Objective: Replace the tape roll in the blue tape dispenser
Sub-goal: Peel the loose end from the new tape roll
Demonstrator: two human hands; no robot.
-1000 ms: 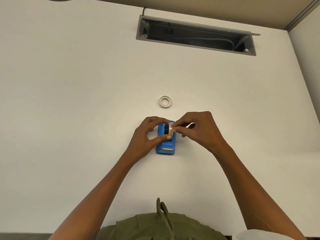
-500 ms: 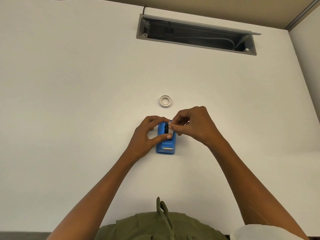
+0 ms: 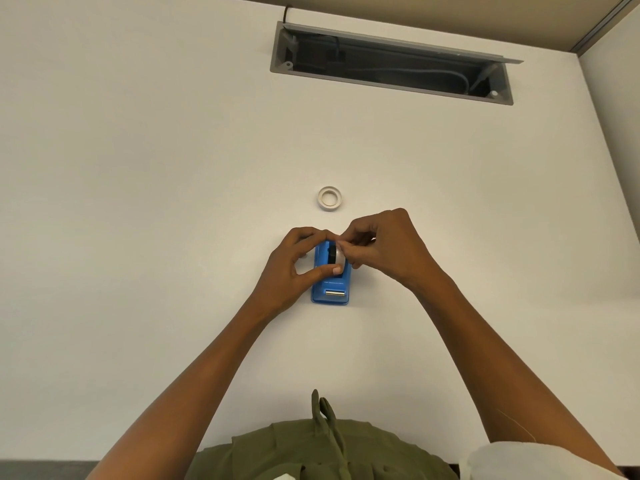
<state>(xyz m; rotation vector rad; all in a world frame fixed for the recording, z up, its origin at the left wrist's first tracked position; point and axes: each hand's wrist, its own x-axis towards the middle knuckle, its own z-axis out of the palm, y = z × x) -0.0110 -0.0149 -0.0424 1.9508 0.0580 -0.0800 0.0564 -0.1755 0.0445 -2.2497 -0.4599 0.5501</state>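
The blue tape dispenser [image 3: 330, 289] lies flat on the white table, its metal cutter facing me. A whitish tape roll [image 3: 339, 258] with a black hub sits upright in the dispenser's slot. My left hand [image 3: 294, 268] grips the roll, thumb on its near side and fingers on the far end. My right hand [image 3: 384, 247] pinches the top right of the roll with thumb and fingertips. A second white ring, an empty-looking tape core [image 3: 329, 198], lies flat on the table beyond the hands.
A grey cable tray recess [image 3: 391, 64] with cables is open in the table's far side. A wall runs along the right edge. A white cloth [image 3: 519, 462] lies at the bottom right near my green shirt.
My right hand has shifted slightly left and closer over the roll, fingers now curled onto its top. The left hand and dispenser have stayed put.
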